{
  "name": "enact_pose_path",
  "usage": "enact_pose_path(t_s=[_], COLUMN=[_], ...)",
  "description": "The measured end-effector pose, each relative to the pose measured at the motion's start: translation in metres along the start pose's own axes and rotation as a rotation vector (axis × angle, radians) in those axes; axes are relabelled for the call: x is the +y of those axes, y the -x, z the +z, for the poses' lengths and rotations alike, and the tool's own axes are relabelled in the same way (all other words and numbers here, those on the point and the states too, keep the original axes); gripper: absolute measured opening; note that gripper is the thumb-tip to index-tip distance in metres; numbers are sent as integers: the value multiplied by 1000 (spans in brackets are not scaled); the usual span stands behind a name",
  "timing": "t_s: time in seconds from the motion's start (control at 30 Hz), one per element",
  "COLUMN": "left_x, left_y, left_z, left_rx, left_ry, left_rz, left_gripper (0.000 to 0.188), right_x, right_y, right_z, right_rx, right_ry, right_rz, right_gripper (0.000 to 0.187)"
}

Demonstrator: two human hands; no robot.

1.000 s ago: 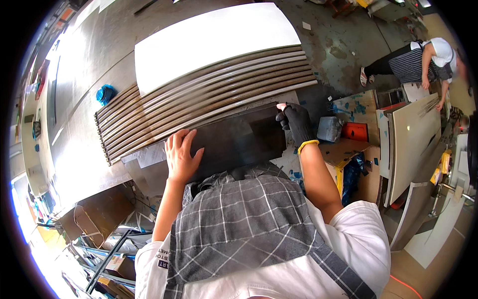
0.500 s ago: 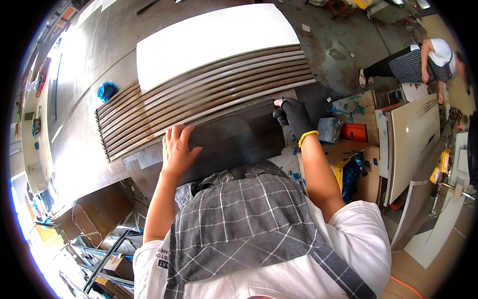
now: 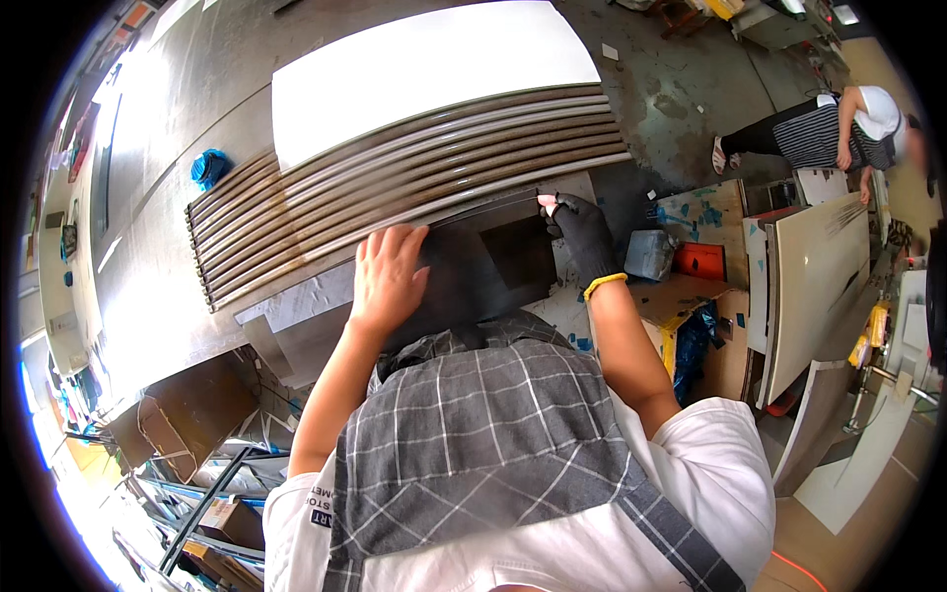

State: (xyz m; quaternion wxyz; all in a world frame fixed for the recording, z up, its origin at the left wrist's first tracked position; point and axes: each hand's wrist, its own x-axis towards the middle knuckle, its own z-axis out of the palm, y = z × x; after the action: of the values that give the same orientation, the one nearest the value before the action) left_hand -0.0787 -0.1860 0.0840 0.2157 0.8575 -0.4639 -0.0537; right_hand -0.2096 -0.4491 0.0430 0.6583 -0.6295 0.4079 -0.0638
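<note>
Pinches a far corner of the dark sheet [image 3: 452,264] between fingers of the right hand [image 3: 582,235]; spreads the left hand's [image 3: 388,281] fingers apart over it, beside the rods [image 3: 444,168]. Seems partway done, unreleased; cannot tell the remainder.

Grey apron [image 3: 483,424] with white checks, white short-sleeved shirt [image 3: 712,459], 1 black yellow-cuffed glove [image 3: 588,245].
</note>
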Motion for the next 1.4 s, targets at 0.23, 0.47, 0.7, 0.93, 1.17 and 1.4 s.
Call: enact_pose_path(t_s=[0.23,0.47,0.7,0.93,1.17,1.4], left_x=[19,20,15,-36,-91,-64], left_y=[-26,-33,-29,23,89,93], left_z=[11,17,1,-54,-113,-153], left_rx=[-26,11,-123,-319,-431,-354], left_ry=[-63,-64,-61,-240,-354,-349], left_rz=[-99,-19,-64,-413,-639,-544], left_gripper=[49,42,23,22,9,9], right_x=[-6,-6,-15,-17,-17,-41], right_y=[8,4,11,15,17,27], right_z=[7,5,0,-4,-4,-10], right_rx=[93,6,-175,-240,-245,-232], right_ry=[158,310,304,172,111,298], right_rz=[-176,-296,-369,-279,-200,-296], right_gripper=[15,15,15,10,11,11])
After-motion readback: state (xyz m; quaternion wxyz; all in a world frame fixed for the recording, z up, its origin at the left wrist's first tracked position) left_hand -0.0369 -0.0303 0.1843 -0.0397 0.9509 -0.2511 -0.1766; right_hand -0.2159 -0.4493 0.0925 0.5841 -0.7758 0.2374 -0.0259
